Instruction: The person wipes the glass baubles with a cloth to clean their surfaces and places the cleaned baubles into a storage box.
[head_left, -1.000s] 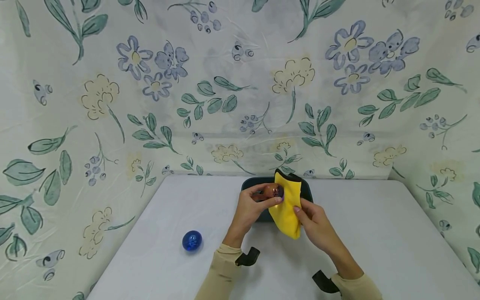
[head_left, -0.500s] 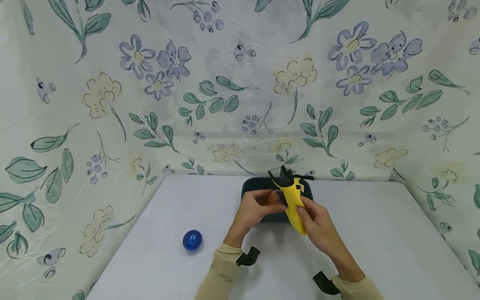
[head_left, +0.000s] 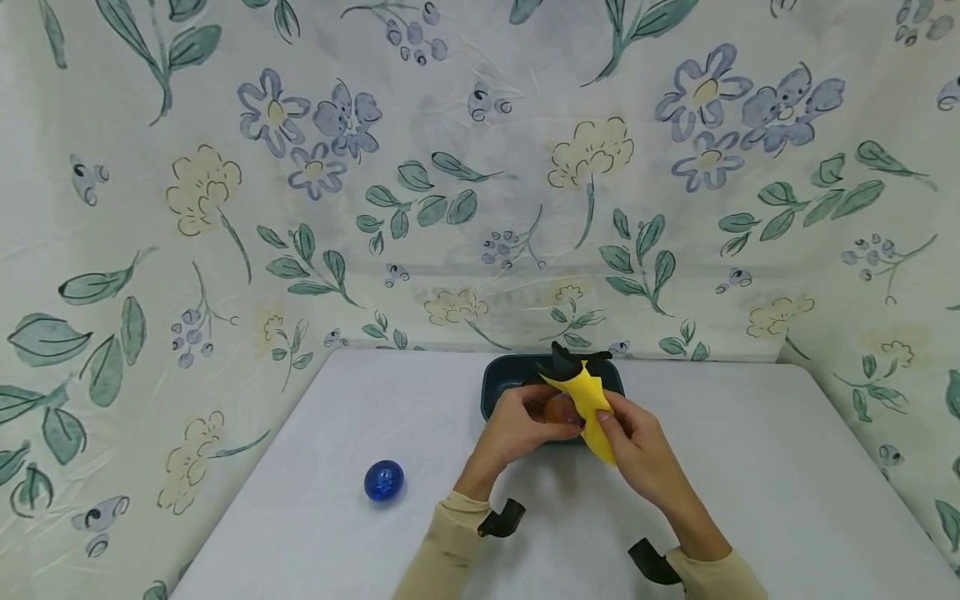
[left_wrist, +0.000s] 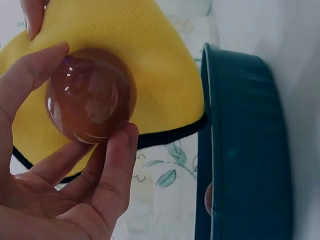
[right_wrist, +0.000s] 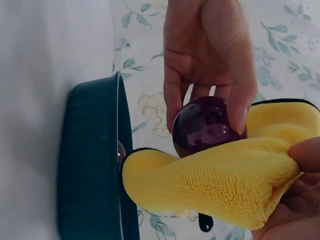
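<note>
My left hand (head_left: 525, 425) grips a glossy brown-purple ball (left_wrist: 90, 102) between thumb and fingers; the ball (right_wrist: 205, 125) also shows in the right wrist view and as a small orange patch (head_left: 557, 408) in the head view. My right hand (head_left: 633, 442) pinches a yellow cloth with black trim (head_left: 588, 400) and holds it against the ball. The cloth (right_wrist: 215, 187) bunches under the ball, and the cloth (left_wrist: 150, 65) lies behind it in the left wrist view. Both hands hover over the near edge of a dark teal tray (head_left: 502, 379).
A blue glossy ball (head_left: 384, 481) lies on the white table (head_left: 750, 467) to the left of my hands. Floral fabric (head_left: 450, 167) covers the back and side walls. The tray's rim (left_wrist: 240, 150) and wall (right_wrist: 90, 165) stand close to the hands.
The cloth, spread flat a second ago, is now bunched and pressed round the ball. Both hands have drawn slightly toward me.
</note>
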